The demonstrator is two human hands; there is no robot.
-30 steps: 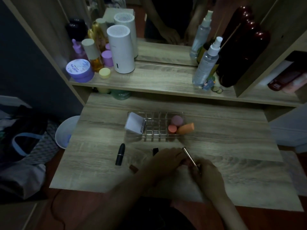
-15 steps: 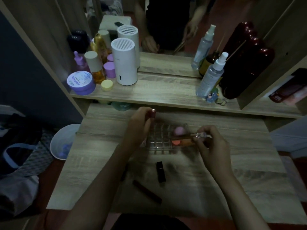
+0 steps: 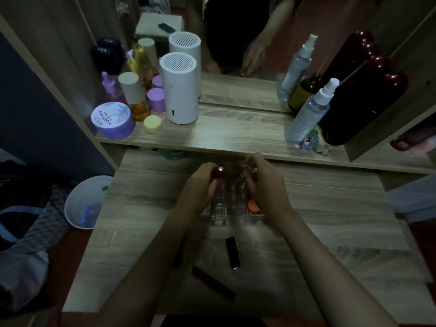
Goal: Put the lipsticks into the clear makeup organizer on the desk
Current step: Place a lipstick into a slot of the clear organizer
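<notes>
The clear makeup organizer (image 3: 232,208) sits mid-desk, its gridded slots half hidden by both my hands. My left hand (image 3: 200,185) holds a dark red lipstick (image 3: 218,173) upright over the organizer's back left. My right hand (image 3: 262,182) grips a slim clear-capped lipstick (image 3: 249,169) over its back right. A black lipstick (image 3: 233,252) and a long dark red lipstick (image 3: 213,283) lie on the desk in front of the organizer. Another dark lipstick (image 3: 177,257) shows partly under my left forearm.
An orange sponge (image 3: 253,206) sits in the organizer's right side. The raised shelf behind carries a white cylinder (image 3: 179,90), purple jars (image 3: 113,120), bottles and a spray bottle (image 3: 309,112) in front of a mirror. A white bin (image 3: 86,201) stands left of the desk.
Both hands rose from the front of the desk with a lipstick each and now meet over the organizer's back edge. The right hand moved left and farther back.
</notes>
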